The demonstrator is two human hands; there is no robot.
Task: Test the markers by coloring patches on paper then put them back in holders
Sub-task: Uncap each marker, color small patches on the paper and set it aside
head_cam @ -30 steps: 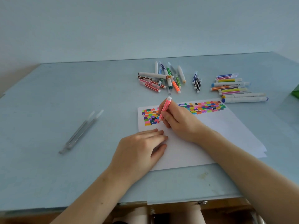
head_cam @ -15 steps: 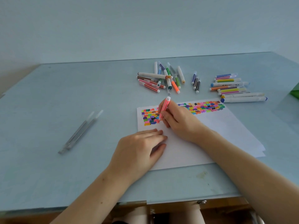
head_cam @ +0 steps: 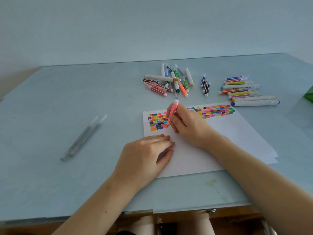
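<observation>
Right hand: the right hand [head_cam: 188, 126] is gripping a pink marker [head_cam: 172, 113] between curled fingers and thumb, tip down on the paper [head_cam: 211, 150], white end pointing up and away.
Left hand: the left hand [head_cam: 145, 156] is lying flat on the near left corner of the paper, fingers straight and together, holding nothing.
Pink marker: its tip is touching the right edge of the left block of patches [head_cam: 157, 122]; whether it is capped I cannot tell.
Paper: a white stack is lying on the table [head_cam: 50, 116], angled, with colour patches running along its far edge in two blocks, the second block [head_cam: 215, 111] at the far right.
Loose markers: a heap [head_cam: 169, 82] is lying just beyond the paper; three dark markers [head_cam: 205, 85] are lying to its right; a further row [head_cam: 245, 90] is lying at far right, side by side.
Clear tubes: two clear tubes [head_cam: 83, 138] are lying together on the left of the table, well apart from the paper.
Green thing: a green thing [head_cam: 309, 95] is showing at the right edge, cut off.
</observation>
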